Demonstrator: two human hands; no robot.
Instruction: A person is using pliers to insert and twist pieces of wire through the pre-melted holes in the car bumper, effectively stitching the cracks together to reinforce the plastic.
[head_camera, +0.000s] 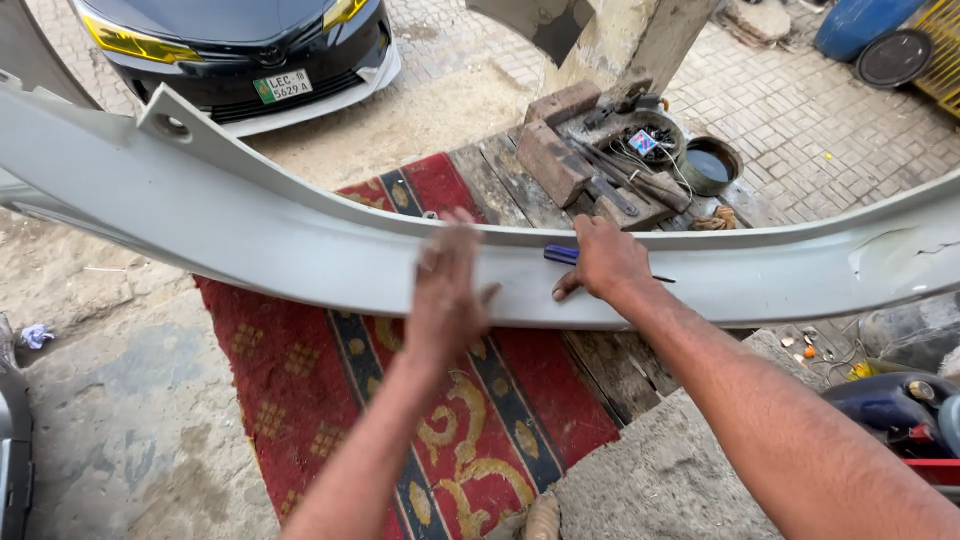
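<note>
— Where our right hand (607, 262) closes, what sits in the grip?

— We hold a thin tool (562, 255) with a blue handle there. Fingers are curled over it, the handle sticks out to the left of the knuckles and a dark tip shows on the right. Hand and tool lie on the grey bumper (300, 250).

— And our left hand (447, 290)?

— We have it open, flat, fingers spread, pressed on the bumper just beside the right. It holds nothing. It looks a bit blurred.

— Where does the bumper lie?

— We see it run across the whole view in a long curve, from the upper left down past our hands and up again to the right edge. Near the right end its paint looks scuffed and cracked.

— What is under it?

— We see a red rug (300, 390) with gold and blue patterns below our arms, laid partly over a plank table (500, 180). On the far end of that table we see rusty metal blocks (550, 150), a bowl (650, 140) of small parts and a dark pot (710, 165).

— Farther out?

— We see a dark car (240, 40) with yellow lamps at the top left, nose toward us, on brick paving. A blue drum (860, 22) lies at the top right. Something dark blue and red (890, 410) sits at the lower right; we cannot tell what.
</note>
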